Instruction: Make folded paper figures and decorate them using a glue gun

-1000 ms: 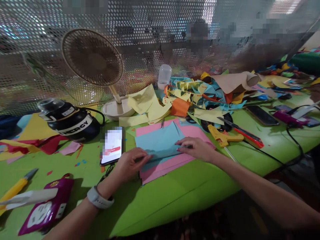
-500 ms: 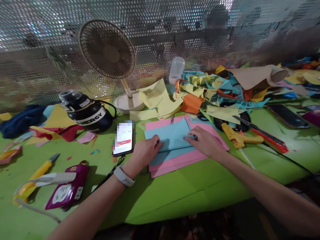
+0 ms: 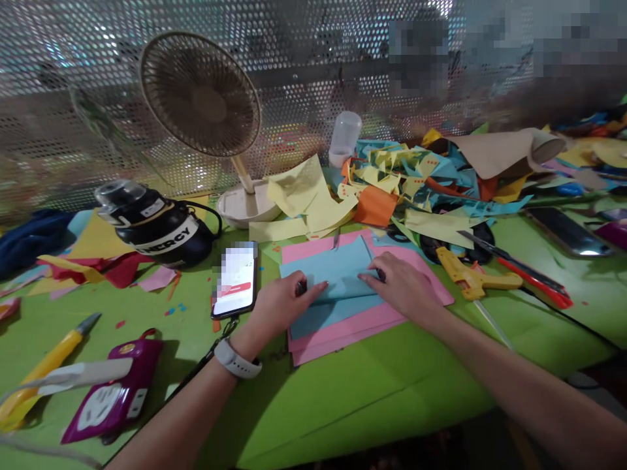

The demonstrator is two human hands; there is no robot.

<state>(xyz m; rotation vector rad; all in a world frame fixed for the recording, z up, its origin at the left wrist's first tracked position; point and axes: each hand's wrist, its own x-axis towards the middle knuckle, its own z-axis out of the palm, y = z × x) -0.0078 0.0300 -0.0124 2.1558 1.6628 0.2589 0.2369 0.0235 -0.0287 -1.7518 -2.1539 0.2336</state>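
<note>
A folded blue paper (image 3: 337, 267) lies over pink sheets (image 3: 323, 346) on the green table. My left hand (image 3: 279, 300), with a pale wristband, rests at the left part of the blue paper, its thumb stretched along the fold and its other fingers curled. My right hand (image 3: 404, 287) is at the right part of the same paper, thumb on the surface and fingers bent. Both hands press on the blue paper near its folded edge. The tip of a grey tool shows just above the paper.
Left are a lit phone (image 3: 235, 277), a black bottle (image 3: 164, 228), a purple device (image 3: 117, 385) and a yellow cutter (image 3: 44, 365). Behind stand a fan (image 3: 203, 98) and paper scraps (image 3: 392, 176). Right lie a yellow glue gun (image 3: 470, 277), scissors (image 3: 529, 277) and a dark phone (image 3: 565, 230).
My thumbs have moved along the blue paper, the left one now reaching further right. The whole view has shifted slightly, with the bottle and phone appearing further left.
</note>
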